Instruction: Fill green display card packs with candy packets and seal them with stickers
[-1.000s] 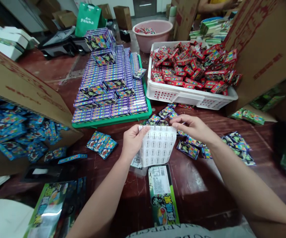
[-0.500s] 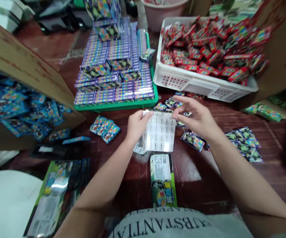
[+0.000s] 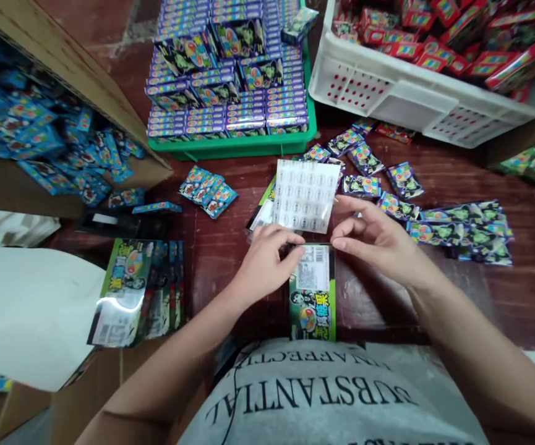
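Observation:
A green and black candy package [image 3: 312, 309] lies in front of me, its white label toward the far end. My left hand [image 3: 271, 259] pinches that package's far left corner between thumb and forefinger. At the far right corner, my right hand [image 3: 378, 238] has thumb and middle finger close together and forefinger lifted; anything between them is too small to make out. Just beyond lies a sheet of round clear stickers [image 3: 305, 196], out of both hands. It covers part of another green package [image 3: 263, 213].
Purple candy boxes fill a green tray [image 3: 234, 147]; red ones fill a white crate [image 3: 388, 108]. Purple packets [image 3: 362, 185] are scattered right, with overlapping rows [image 3: 462, 232] beyond. Blue packets [image 3: 209, 190] lie left, near a cardboard box [image 3: 109, 93]. More green packages [image 3: 125, 290] stand at left.
Both hands have left the sticker sheet and come back to the green package's far edge. The sheet now rests on the table side. My view has tipped downward.

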Available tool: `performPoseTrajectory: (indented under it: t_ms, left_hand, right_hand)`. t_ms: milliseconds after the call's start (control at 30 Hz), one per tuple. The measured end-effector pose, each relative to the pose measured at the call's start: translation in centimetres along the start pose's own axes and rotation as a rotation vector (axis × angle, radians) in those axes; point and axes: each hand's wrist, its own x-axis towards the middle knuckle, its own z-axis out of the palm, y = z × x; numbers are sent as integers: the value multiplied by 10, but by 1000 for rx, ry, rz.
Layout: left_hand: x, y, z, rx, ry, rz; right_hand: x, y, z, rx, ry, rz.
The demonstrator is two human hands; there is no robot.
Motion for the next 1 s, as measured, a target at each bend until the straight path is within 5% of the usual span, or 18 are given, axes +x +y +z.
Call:
performPoseTrajectory:
  t_ms: [167,367,633,833,1000]
  left_hand:
    - [7,8,-8,-400,-99,-106]
    - [-1,21,-4,-454,-111,-91]
    - [-6,28,-5,-593,-144,-79]
    - [-7,28,-5,-618,-244,-13]
    - [4,20,-15,-610,-413,49]
  right_hand:
    - [-12,-18,3,-27,16,-32]
    - [-19,-9,13,-134,-60,-63]
    - [-41,-5,20,-838,111,-391]
    - [-48,9,30,-446,19,-203]
    - [-50,10,28,-236,71,-243]
